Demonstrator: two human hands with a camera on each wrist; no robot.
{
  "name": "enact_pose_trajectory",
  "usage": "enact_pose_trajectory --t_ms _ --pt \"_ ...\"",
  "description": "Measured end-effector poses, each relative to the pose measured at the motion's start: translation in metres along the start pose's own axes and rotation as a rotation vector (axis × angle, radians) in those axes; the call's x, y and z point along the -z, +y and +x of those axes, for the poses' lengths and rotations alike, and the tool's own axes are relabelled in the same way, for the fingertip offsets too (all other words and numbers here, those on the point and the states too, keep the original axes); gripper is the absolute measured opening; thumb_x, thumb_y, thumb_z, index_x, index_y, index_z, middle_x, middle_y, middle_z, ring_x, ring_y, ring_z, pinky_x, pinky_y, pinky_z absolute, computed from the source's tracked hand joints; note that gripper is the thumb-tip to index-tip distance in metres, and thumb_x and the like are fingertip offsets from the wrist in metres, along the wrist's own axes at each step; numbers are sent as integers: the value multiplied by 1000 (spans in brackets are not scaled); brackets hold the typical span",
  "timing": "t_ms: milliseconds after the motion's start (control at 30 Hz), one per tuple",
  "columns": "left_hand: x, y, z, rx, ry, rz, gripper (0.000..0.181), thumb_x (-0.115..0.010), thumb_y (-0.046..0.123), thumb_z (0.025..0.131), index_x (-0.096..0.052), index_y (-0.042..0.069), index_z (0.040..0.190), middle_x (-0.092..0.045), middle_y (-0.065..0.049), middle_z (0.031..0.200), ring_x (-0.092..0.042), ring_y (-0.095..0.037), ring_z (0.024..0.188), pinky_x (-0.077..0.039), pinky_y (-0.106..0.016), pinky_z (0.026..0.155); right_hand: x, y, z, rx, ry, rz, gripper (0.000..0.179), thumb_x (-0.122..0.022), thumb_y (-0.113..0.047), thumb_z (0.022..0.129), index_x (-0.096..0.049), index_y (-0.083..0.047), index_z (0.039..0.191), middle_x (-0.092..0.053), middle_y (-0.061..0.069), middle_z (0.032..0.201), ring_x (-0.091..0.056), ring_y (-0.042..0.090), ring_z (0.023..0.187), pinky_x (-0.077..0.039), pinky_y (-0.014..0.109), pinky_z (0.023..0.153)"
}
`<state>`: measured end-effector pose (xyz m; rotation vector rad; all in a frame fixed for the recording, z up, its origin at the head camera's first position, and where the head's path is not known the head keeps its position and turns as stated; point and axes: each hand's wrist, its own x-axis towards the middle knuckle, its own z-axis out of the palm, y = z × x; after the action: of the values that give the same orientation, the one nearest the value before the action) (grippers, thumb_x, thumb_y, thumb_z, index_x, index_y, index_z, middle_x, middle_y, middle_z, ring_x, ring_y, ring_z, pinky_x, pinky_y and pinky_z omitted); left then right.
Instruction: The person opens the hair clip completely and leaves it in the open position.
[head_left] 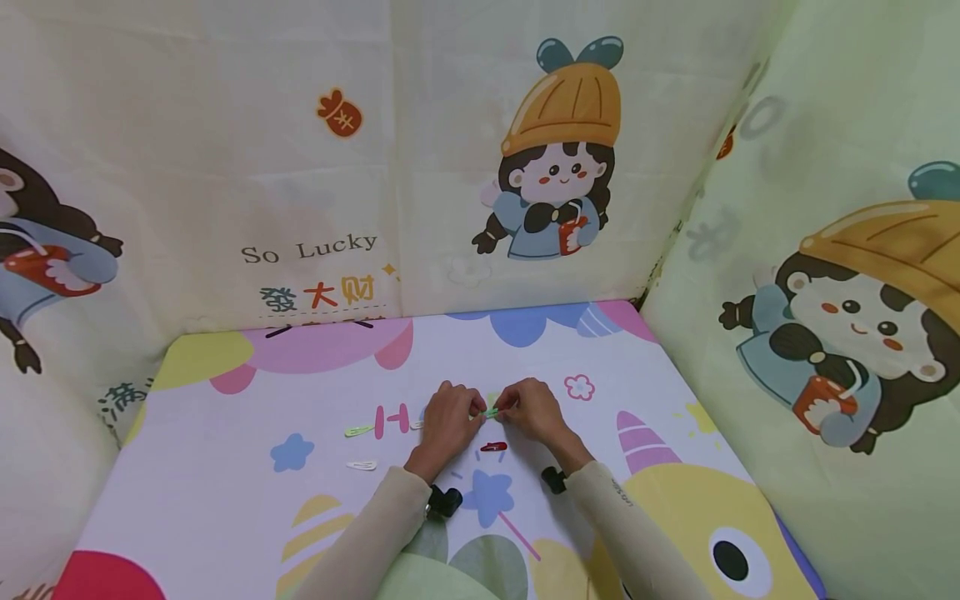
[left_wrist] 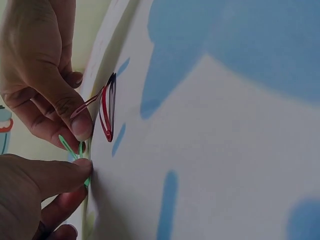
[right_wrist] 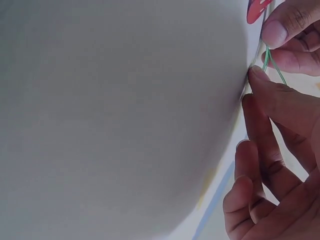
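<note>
My left hand (head_left: 448, 421) and right hand (head_left: 534, 410) meet over the middle of the table. Between their fingertips is a small green snap hair clip (head_left: 491, 412). Thumb and forefinger of the left hand pinch one end, and the right hand's thumb and finger hold the other. The left wrist view shows the green clip's (left_wrist: 70, 146) arms spread apart. Just nearer than the hands lies a red hair clip (head_left: 493, 447), its arms also sprung apart. Left of the left hand, a pale clip (head_left: 417, 426) is partly hidden by it.
A yellow-green hair clip (head_left: 358, 431) and a white hair clip (head_left: 362, 465) lie farther left on the printed tablecloth (head_left: 210, 467). Cloth walls with cartoon figures (head_left: 558, 167) enclose the table at the back and sides.
</note>
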<state>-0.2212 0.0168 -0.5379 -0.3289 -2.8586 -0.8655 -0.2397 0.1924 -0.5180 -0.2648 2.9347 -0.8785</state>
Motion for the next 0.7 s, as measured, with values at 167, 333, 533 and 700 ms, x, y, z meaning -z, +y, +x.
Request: enact_pose_trajectory --t_ms 167,333,533,700 --pt "-2 -1 1 -1 8 13 15 -92 22 83 -82 18 93 -69 3 80 -47 -13 80 -41 -27 72 -1 -1 0 -5 7 -28 10 -90 -11 84 -84 -18 83 -74 -6 76 -59 13 76 -50 34 77" --pt "-1 -1 1 1 5 21 16 -93 23 83 -83 17 94 -68 3 80 -46 -12 79 -40 -26 71 -1 -2 0 -12 12 -42 10 -91 -11 83 -84 -18 83 -75 -6 76 -60 12 77 -49 33 77" --pt "0 -1 0 -2 10 14 17 -93 23 83 -84 17 96 -70 3 80 -46 -12 79 -39 -25 71 -1 -1 0 -16 13 -21 10 -92 -11 82 -84 -17 85 -77 -4 79 -61 12 74 -49 33 73" --pt "1 -2 -1 6 -8 -8 20 -93 24 84 -83 16 99 -70 2 82 -47 -13 80 -40 -26 72 -2 2 -1 -37 10 19 12 -93 -12 80 -84 -17 87 -78 -4 81 -61 12 73 -48 31 72"
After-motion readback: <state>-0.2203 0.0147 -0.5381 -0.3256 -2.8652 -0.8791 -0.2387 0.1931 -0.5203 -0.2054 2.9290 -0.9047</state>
